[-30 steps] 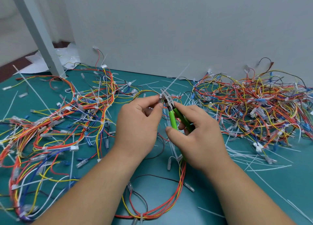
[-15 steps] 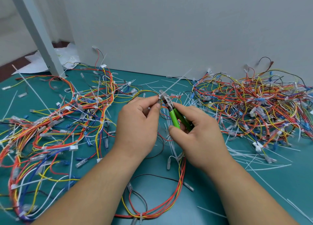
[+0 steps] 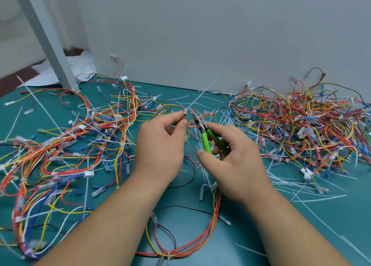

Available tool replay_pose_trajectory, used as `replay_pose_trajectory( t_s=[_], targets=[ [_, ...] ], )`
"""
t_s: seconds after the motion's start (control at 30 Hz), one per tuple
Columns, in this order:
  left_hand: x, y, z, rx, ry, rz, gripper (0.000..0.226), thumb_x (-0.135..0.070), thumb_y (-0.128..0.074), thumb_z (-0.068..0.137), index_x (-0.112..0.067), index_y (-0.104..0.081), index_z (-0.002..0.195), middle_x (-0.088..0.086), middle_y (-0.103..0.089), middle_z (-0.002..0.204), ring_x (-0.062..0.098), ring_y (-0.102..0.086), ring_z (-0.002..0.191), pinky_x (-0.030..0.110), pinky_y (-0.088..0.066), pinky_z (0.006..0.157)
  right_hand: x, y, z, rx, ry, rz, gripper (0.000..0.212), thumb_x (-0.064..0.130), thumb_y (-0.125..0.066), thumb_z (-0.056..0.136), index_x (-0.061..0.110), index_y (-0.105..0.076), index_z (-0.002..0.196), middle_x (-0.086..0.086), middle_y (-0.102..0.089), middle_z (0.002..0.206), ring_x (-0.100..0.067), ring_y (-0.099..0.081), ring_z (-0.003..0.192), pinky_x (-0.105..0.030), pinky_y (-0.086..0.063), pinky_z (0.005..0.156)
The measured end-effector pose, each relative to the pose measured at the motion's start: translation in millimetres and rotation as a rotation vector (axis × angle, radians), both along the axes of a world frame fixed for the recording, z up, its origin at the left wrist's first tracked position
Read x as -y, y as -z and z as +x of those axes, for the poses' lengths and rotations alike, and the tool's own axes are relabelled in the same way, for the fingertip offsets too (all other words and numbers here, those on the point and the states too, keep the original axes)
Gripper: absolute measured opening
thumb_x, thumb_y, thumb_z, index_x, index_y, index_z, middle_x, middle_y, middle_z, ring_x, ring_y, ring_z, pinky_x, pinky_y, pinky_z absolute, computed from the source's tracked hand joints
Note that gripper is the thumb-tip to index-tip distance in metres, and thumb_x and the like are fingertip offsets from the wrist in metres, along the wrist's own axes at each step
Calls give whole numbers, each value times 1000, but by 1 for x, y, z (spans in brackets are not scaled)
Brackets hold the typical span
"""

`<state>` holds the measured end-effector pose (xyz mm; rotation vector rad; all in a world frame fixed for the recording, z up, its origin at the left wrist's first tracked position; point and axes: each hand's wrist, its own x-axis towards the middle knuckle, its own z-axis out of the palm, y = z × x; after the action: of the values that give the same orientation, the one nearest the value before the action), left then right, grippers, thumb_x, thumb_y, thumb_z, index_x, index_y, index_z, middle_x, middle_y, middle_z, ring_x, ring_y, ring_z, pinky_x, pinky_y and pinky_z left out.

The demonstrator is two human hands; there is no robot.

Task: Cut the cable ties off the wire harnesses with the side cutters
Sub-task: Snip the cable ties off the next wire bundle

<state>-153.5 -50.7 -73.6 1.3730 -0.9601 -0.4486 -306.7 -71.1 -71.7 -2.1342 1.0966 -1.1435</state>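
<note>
A teal tabletop (image 3: 301,237) carries two tangled heaps of wire harnesses, a left heap (image 3: 60,145) and a denser right heap (image 3: 301,125), with white tie offcuts (image 3: 319,198) scattered around. Between them a red-and-yellow harness (image 3: 202,238) loops toward the person. The left hand (image 3: 160,145) pinches its upper wires between thumb and fingers. The right hand (image 3: 234,161) grips the green-handled side cutters (image 3: 205,143), their nose just beside the cable tie (image 3: 202,93) that sticks up from the pinched wires.

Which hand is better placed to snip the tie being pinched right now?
Right. The right hand grips the green side cutters, whose tips sit just beside the cable tie that the left hand pinches on the wire harness.
</note>
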Motion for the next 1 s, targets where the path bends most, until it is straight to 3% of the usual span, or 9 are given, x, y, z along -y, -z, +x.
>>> replay_pose_trajectory(
  t_s=[0.17, 0.37, 0.47, 0.57, 0.67, 0.73, 0.83, 0.93, 1.0],
  targets=[
    [-1, 0, -2, 65, 22, -19, 32, -19, -72, 92, -51, -68, 87, -7, -75, 80, 12, -68, 71, 21, -55, 68, 1, 1, 0, -9, 5, -7, 55, 33, -74, 73, 27, -70, 127, 16, -61, 93, -13, -62, 81, -10, -42, 71],
    [-3, 1, -2, 94, 43, -11, 19, -25, -69, 89, -31, -77, 106, -14, -75, 92, 13, -71, 79, 33, -59, 80, 2, 3, -1, 31, 3, -4, 52, 29, -74, 74, 39, -68, 124, 13, -62, 94, -14, -61, 78, -16, -46, 72],
    [-3, 0, -4, 103, 54, -15, 19, -29, -67, 88, -36, -76, 102, -12, -75, 93, 14, -71, 80, 37, -59, 81, 2, 2, -1, 25, 7, -11, 52, 29, -74, 74, 40, -69, 124, 12, -62, 93, -15, -61, 78, -19, -48, 73],
    [-3, 0, -3, 123, 59, -27, 26, -28, -68, 89, -54, -69, 88, -7, -75, 87, 15, -69, 74, 32, -58, 75, 2, 2, -1, 17, 6, -12, 50, 30, -74, 75, 38, -70, 124, 9, -61, 89, -15, -60, 77, -23, -49, 74],
    [-2, 0, -2, 96, 56, -29, 30, -26, -70, 90, -55, -68, 82, -3, -73, 76, 8, -59, 60, 24, -50, 60, 3, 2, -1, 6, 2, -8, 50, 29, -73, 77, 32, -71, 126, 11, -59, 85, -13, -59, 76, -19, -45, 72],
    [-2, 0, -1, 71, 54, -22, 34, -23, -72, 91, -55, -68, 80, -3, -74, 77, 7, -59, 60, 23, -50, 61, 3, 3, -1, 4, -3, -19, 51, 26, -74, 79, 31, -70, 130, 14, -57, 81, -11, -57, 76, -13, -40, 70],
    [-1, 0, -2, 55, 49, -6, 33, -19, -73, 92, -50, -68, 83, -11, -75, 81, 10, -67, 69, 21, -55, 67, 3, 2, -1, -2, 1, -34, 49, 20, -75, 82, 32, -71, 129, 13, -56, 79, -7, -56, 75, -10, -37, 68],
    [1, 1, 0, 8, 35, 6, 21, -18, -73, 92, -39, -74, 96, -16, -74, 76, -1, -61, 61, 11, -48, 60, 3, 2, -1, 17, 19, -7, 48, 27, -73, 80, 31, -71, 127, 16, -58, 84, -7, -58, 76, -12, -41, 70],
    [3, 3, 4, -36, 14, 17, 17, -19, -73, 92, -27, -77, 106, -18, -72, 71, -1, -56, 56, 11, -46, 58, 1, 2, 0, 18, 17, 3, 50, 29, -73, 78, 30, -70, 127, 16, -61, 90, -9, -60, 77, -16, -46, 74]
  ],
)
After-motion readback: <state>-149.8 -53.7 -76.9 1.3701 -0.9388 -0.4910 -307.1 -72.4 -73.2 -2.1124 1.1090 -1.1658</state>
